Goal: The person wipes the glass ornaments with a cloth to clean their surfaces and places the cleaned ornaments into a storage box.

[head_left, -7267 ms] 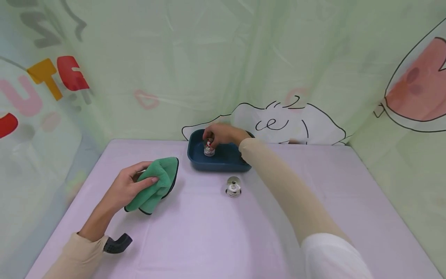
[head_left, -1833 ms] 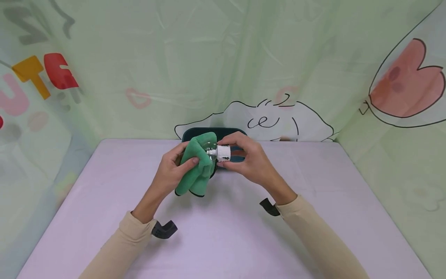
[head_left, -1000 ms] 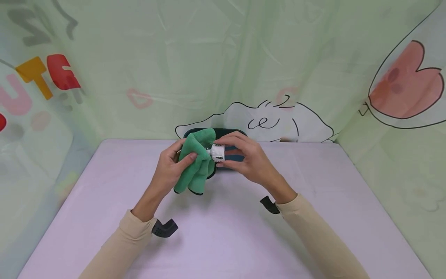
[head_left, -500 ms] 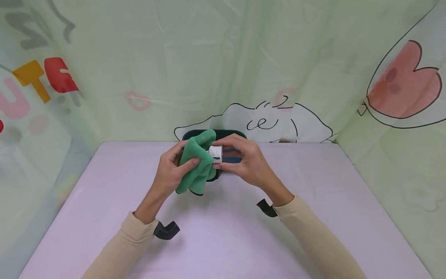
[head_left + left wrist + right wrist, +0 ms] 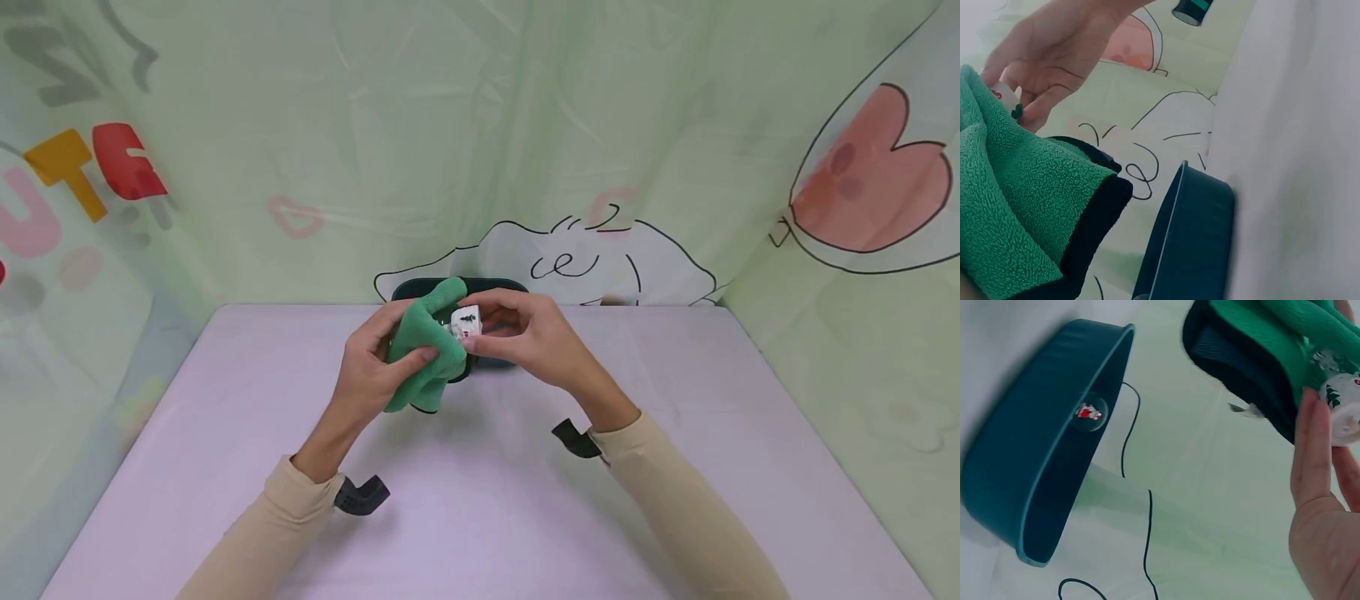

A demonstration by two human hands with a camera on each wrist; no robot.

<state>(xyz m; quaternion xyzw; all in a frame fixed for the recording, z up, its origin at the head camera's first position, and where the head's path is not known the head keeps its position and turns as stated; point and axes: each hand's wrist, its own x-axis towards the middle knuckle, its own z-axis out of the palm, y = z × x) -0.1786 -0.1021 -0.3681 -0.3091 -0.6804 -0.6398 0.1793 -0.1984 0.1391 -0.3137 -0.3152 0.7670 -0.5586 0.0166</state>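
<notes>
In the head view, my left hand (image 5: 363, 362) grips a green cloth (image 5: 427, 346) with dark edging, thumb on its front. The cloth wraps the glass dome of a small snow globe (image 5: 467, 322), mostly hiding it. My right hand (image 5: 543, 342) pinches the globe's white base between thumb and fingers, its dome end pointing left into the cloth. Tree prints and a red mark show on the base (image 5: 1346, 403) in the right wrist view. Both hands are raised in front of a dark blue bin (image 5: 497, 363).
Inside the bin, a second snow globe (image 5: 1089, 414) with a red-and-white figure shows in the right wrist view. The bin stands at the back edge of the lilac-covered table (image 5: 480, 508), against a pale green printed curtain (image 5: 450, 150). Black wrist mounts (image 5: 362, 496) jut from both sleeves.
Earlier the right hand was at a snow globe in the bin while another stood on the table. Now it holds one against the cloth; its base has turned and moved slightly left, deeper into the folds.
</notes>
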